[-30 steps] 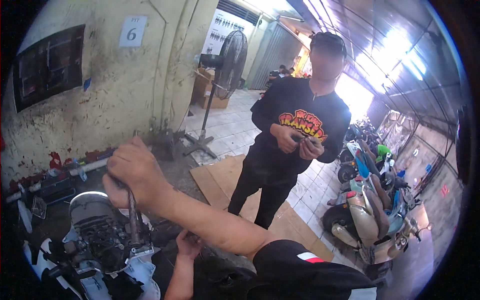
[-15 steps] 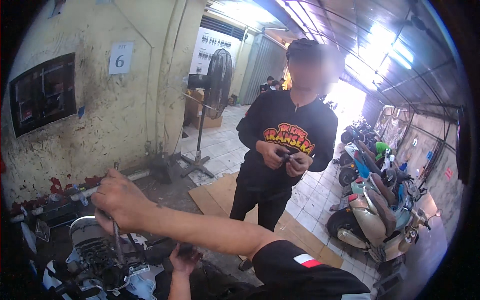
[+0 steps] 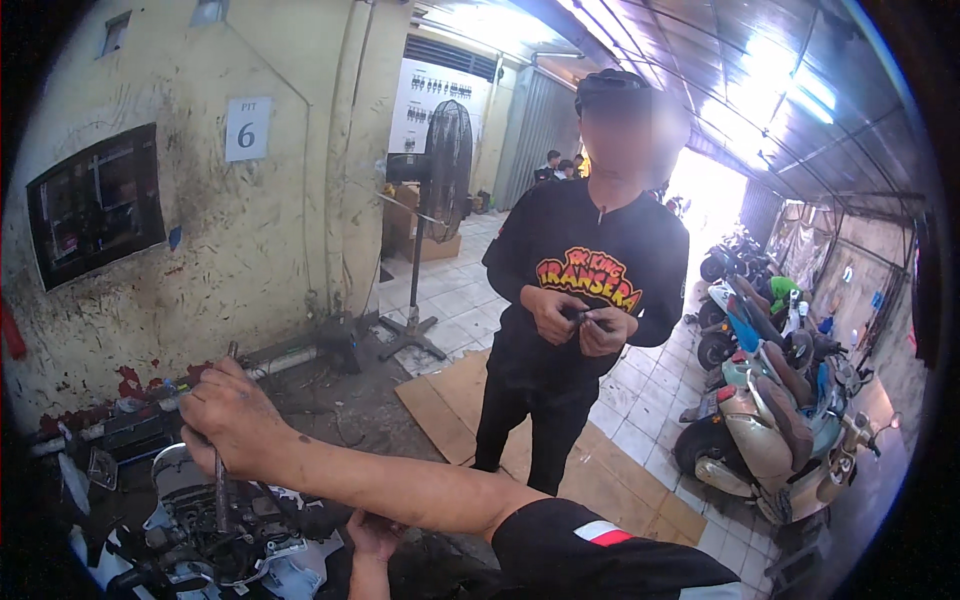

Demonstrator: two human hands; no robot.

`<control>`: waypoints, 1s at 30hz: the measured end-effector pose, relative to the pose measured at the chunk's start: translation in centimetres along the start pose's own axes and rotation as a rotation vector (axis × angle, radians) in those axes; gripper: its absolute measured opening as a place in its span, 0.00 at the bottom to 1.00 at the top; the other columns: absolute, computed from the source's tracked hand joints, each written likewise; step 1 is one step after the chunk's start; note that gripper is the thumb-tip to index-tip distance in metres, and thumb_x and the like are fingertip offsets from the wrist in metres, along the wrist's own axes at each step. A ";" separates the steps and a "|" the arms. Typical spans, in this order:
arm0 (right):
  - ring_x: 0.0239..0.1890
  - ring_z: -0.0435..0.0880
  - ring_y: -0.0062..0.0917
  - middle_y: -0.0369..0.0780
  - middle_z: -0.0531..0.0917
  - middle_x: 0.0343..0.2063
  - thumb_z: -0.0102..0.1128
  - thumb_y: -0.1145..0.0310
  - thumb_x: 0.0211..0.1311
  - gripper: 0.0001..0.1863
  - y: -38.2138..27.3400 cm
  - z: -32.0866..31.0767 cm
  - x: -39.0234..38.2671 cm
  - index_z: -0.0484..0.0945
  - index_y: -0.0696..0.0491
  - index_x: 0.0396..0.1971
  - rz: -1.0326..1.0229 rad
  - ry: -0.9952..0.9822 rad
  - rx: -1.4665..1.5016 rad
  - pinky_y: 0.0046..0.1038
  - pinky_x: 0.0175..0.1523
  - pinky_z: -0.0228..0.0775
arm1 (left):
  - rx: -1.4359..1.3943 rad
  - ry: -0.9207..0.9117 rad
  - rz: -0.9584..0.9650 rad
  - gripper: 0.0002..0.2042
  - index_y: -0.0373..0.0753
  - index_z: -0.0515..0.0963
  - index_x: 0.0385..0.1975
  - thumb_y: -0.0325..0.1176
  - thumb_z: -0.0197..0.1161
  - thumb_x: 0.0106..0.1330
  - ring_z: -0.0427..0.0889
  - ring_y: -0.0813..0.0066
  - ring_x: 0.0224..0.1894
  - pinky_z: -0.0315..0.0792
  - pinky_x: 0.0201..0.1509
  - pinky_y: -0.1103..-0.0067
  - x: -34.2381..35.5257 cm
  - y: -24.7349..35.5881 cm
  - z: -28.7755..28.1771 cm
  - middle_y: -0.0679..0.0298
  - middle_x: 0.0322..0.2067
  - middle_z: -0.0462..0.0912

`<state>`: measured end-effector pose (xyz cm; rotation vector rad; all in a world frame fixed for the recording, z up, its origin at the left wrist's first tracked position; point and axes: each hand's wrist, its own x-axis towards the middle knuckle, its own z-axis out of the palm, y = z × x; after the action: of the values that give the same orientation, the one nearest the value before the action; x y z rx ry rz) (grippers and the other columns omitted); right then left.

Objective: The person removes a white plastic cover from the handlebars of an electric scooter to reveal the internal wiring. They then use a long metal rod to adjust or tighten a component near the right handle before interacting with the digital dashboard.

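Head view: the work at 8 o'clock looks partway along to me. A motorbike (image 3: pixel 185 500) stands there with its dark workings uncovered and white panels (image 3: pixel 290 575) splayed around them, so the opening-up seems done. What I judge to be left is the closing: no cover sits over the workings, and the metal rod (image 3: pixel 222 500) has not been set down.

I have the right hand (image 3: pixel 225 420) curled in a full fist around that rod, which stands nearly upright, its lower end down among the workings; whether it is seated in anything I cannot tell. The left hand (image 3: pixel 372 537), at 7 o'clock, is partly hidden behind the right forearm, so I cannot tell how far open it is or whether it holds anything.

Beneath the work I get dark, grimy floor (image 3: pixel 345 400), with flattened cardboard (image 3: pixel 620 470) at 5 o'clock and pale tiles (image 3: pixel 635 405) beyond. A stained wall (image 3: pixel 260 210) fills 9 to 10 o'clock, a standing fan (image 3: pixel 449 170) is near 12, and parked motorbikes (image 3: pixel 760 420) line 4 o'clock. Just off centre toward 1 o'clock, a co-worker (image 3: pixel 590 240) in black fingers a small dark piece (image 3: pixel 576 314).
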<state>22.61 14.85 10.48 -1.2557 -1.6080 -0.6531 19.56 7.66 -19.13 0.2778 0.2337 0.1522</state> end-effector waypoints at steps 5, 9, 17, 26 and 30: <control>0.30 0.76 0.38 0.42 0.74 0.19 0.64 0.71 0.38 0.09 1.1 -0.5 0.2 0.71 0.55 0.18 -0.079 -0.018 0.039 0.38 0.42 0.64 | 0.051 0.064 0.018 0.29 0.42 0.74 0.52 0.56 0.58 0.55 0.78 0.66 0.28 0.74 0.28 0.74 0.1 0.2 0.2 0.62 0.40 0.81; 0.26 0.76 0.35 0.39 0.73 0.17 0.65 0.70 0.38 0.09 1.7 -2.8 1.3 0.72 0.53 0.18 -0.223 -0.022 0.065 0.36 0.39 0.63 | 0.096 0.027 0.026 0.30 0.43 0.74 0.51 0.58 0.59 0.53 0.78 0.63 0.34 0.74 0.35 0.74 0.0 0.1 -0.1 0.60 0.41 0.80; 0.22 0.73 0.33 0.37 0.71 0.16 0.65 0.71 0.39 0.09 2.4 -8.8 2.8 0.72 0.52 0.18 -0.219 0.146 -0.012 0.35 0.33 0.60 | 0.090 0.008 -0.029 0.32 0.44 0.72 0.53 0.60 0.59 0.53 0.76 0.61 0.36 0.73 0.45 0.66 0.0 0.3 -1.7 0.57 0.40 0.77; 0.15 0.67 0.32 0.38 0.69 0.12 0.67 0.78 0.42 0.14 5.0 -15.6 -8.8 0.69 0.54 0.10 0.219 0.156 0.021 0.30 0.25 0.57 | 0.117 0.107 0.066 0.27 0.41 0.75 0.49 0.53 0.61 0.55 0.77 0.60 0.37 0.71 0.50 0.62 0.1 0.2 -1.9 0.57 0.41 0.80; 0.19 0.72 0.35 0.41 0.74 0.14 0.68 0.76 0.44 0.11 6.5 -17.0 -13.0 0.72 0.55 0.13 0.319 0.098 -0.021 0.32 0.27 0.62 | 0.140 0.120 0.061 0.14 0.43 0.80 0.39 0.41 0.63 0.57 0.78 0.62 0.35 0.71 0.47 0.62 0.3 0.5 -2.2 0.57 0.37 0.82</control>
<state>34.88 -2.87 4.57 -1.4347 -1.2873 -0.5225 19.30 8.72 -21.08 0.4160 0.3560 0.2135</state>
